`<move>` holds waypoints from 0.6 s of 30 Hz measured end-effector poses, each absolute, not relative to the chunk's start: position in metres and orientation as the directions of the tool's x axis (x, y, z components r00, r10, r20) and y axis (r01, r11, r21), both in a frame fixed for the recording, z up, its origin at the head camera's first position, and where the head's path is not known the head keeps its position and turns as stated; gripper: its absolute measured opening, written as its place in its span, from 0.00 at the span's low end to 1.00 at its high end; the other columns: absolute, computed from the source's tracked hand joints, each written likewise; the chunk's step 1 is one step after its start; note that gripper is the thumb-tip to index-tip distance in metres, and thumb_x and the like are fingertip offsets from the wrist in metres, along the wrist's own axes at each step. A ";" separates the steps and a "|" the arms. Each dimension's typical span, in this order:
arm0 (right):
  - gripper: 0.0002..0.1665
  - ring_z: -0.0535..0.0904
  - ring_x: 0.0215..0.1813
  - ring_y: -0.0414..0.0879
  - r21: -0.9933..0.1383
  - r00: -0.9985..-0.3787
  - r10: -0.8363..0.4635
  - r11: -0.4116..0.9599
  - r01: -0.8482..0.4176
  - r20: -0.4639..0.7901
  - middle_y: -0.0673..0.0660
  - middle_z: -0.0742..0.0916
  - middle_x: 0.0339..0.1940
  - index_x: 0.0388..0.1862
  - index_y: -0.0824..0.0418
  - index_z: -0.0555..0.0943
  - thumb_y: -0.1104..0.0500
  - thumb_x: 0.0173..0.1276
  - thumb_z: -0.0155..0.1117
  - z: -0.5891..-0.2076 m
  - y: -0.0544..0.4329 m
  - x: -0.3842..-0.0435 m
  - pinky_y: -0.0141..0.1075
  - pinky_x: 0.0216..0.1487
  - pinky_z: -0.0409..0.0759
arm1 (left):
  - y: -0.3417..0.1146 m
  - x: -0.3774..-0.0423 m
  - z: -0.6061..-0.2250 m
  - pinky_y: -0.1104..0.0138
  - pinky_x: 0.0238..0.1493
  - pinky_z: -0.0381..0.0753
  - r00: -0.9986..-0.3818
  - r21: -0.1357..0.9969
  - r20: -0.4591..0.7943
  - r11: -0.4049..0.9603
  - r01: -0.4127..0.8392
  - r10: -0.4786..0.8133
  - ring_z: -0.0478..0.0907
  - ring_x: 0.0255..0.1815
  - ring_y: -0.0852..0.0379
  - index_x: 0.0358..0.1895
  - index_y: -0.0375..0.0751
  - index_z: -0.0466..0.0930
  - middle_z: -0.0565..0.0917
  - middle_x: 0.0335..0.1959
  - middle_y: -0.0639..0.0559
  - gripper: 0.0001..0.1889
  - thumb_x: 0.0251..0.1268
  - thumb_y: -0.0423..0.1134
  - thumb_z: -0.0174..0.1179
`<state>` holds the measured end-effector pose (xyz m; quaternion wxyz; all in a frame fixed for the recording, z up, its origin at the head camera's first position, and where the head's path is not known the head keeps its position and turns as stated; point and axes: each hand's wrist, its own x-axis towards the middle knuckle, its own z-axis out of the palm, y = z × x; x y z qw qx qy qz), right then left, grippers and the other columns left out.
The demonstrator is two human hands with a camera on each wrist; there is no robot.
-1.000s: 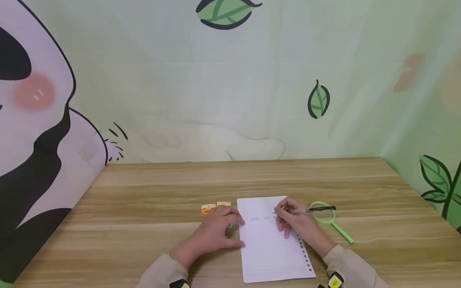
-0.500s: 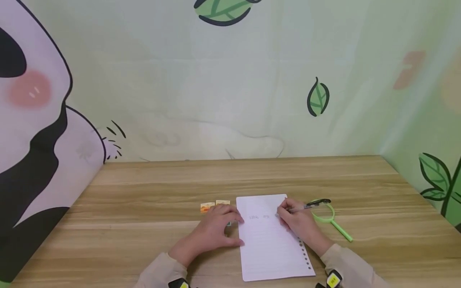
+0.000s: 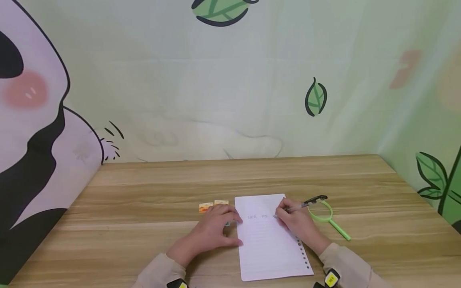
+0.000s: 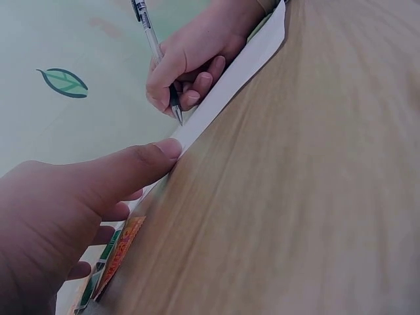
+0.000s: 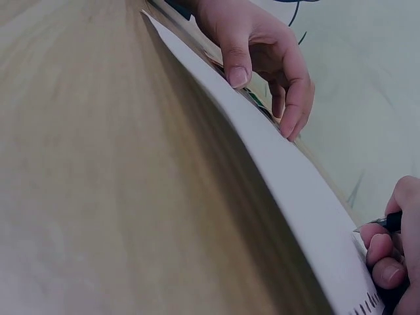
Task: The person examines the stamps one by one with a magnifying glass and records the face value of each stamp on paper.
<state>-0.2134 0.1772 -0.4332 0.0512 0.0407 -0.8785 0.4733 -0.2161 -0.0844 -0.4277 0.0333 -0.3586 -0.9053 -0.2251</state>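
Note:
A sheet of lined white paper (image 3: 271,252) with punched holes along its right edge lies on the table, faint pencil-grey writing near its top. My right hand (image 3: 300,226) pinches a clear pen with a black cap end (image 3: 315,200), its tip at the paper just right of the writing. The tip also shows close to the sheet in the left wrist view, below the right hand (image 4: 197,56). With fingers and thumb spread, my left hand (image 3: 212,228) rests its tips on the sheet's left edge. Small packets, one orange (image 4: 123,249) and one green (image 4: 98,275), lie partly hidden behind the left hand.
Right of the paper lies a green magnifying glass (image 3: 338,229), its ring partly behind the pen. Two small yellow-orange packets (image 3: 206,207) show beyond the left hand. The wooden table (image 3: 144,180) ends at a fabric wall printed with leaves and a panda.
The right hand's lower fingers have folded in, and the pen's back end has risen. The left hand stays at the sheet's edge. The head view has shifted slightly.

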 end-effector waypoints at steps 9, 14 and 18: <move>0.09 0.69 0.16 0.38 -0.846 -0.993 -0.017 0.522 -0.107 0.115 0.51 0.77 0.14 0.23 0.62 0.74 0.65 0.64 0.55 -0.432 0.178 -0.212 0.27 0.18 0.65 | -0.083 -0.217 -0.428 0.50 0.66 0.66 -0.742 0.378 0.213 0.647 0.662 0.635 0.71 0.61 0.51 0.45 0.53 0.81 0.78 0.52 0.56 0.21 0.47 0.56 0.71; 0.09 0.68 0.16 0.38 -0.843 -0.993 -0.018 0.527 -0.110 0.118 0.50 0.77 0.14 0.23 0.61 0.74 0.65 0.63 0.55 -0.433 0.178 -0.212 0.27 0.18 0.65 | -0.083 -0.217 -0.429 0.49 0.67 0.66 -0.744 0.379 0.209 0.649 0.660 0.635 0.71 0.60 0.51 0.45 0.52 0.81 0.78 0.52 0.56 0.21 0.48 0.55 0.71; 0.09 0.69 0.17 0.39 -0.839 -0.993 0.001 0.534 -0.101 0.119 0.50 0.77 0.14 0.23 0.61 0.74 0.65 0.63 0.55 -0.433 0.178 -0.213 0.27 0.19 0.65 | -0.083 -0.217 -0.429 0.49 0.67 0.66 -0.742 0.377 0.218 0.647 0.663 0.634 0.71 0.60 0.52 0.45 0.52 0.81 0.79 0.52 0.56 0.21 0.47 0.55 0.72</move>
